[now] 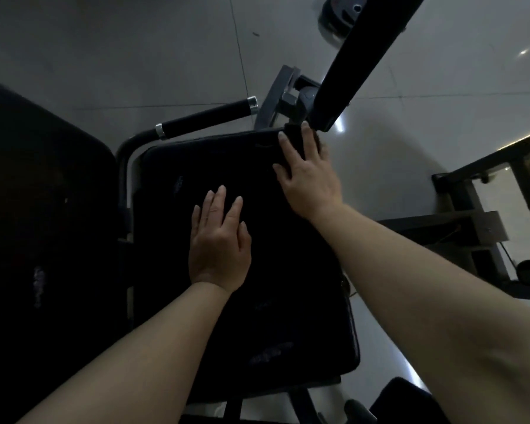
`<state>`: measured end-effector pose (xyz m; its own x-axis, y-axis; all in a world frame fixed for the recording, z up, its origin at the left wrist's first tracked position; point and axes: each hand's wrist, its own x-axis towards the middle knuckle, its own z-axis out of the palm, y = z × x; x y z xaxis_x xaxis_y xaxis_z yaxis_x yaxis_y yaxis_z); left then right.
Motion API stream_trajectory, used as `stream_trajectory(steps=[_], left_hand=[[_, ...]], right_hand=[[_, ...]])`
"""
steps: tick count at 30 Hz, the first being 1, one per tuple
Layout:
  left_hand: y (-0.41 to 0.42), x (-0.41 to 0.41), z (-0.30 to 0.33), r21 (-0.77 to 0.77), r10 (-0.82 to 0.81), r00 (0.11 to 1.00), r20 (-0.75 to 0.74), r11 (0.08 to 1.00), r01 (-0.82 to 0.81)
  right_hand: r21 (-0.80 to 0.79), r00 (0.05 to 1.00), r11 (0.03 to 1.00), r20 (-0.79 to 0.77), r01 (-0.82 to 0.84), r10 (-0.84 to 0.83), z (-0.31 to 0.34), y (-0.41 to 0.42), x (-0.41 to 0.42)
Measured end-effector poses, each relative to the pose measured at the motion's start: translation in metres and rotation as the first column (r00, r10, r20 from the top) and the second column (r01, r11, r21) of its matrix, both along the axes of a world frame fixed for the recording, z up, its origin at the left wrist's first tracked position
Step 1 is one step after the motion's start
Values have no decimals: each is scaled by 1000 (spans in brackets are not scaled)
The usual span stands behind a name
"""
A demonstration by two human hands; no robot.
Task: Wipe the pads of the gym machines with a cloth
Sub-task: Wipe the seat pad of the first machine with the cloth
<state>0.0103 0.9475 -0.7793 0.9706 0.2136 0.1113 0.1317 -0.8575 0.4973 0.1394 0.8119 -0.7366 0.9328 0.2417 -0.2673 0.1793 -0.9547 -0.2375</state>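
While both hands lie on the black seat pad (227, 316), the cloth cannot be made out; the frame is too dark to tell dark fabric from pad. Left hand (219, 243) rests flat mid-pad, fingers (216, 206) straight and released, probably bracing or smoothing. Right hand (308, 175) reaches the far right corner, its fingers extended over the edge beside the grey frame bracket (288, 99), likely working that corner; grasp on anything: cannot tell. Foam-grip handle (208, 117) sits just beyond the far edge, back pad (43, 209) left.
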Motion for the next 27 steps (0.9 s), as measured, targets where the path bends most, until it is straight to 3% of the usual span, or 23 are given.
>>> stream_trajectory(steps=[6,11,16,21,27], left_hand=[[0,-6,3,-42,2,1000,16,999,-1],[-9,-57,3,15,-21,999,-41,1000,21],[-11,-63,-1,39,-63,995,-82,997,66],[-10,-63,-4,38,-68,997,-40,997,70],[-11,-62,-2,54,-64,996,-54,996,67]], right_hand=[[-114,974,986,179,-120,139,-2,-32,-136],[-92,983,986,104,-139,149,-3,-72,-254],[-30,976,987,143,-159,161,-4,-52,-165],[167,997,984,39,57,-64,-3,-23,-56],[123,981,979,82,164,-175,3,-49,-152]])
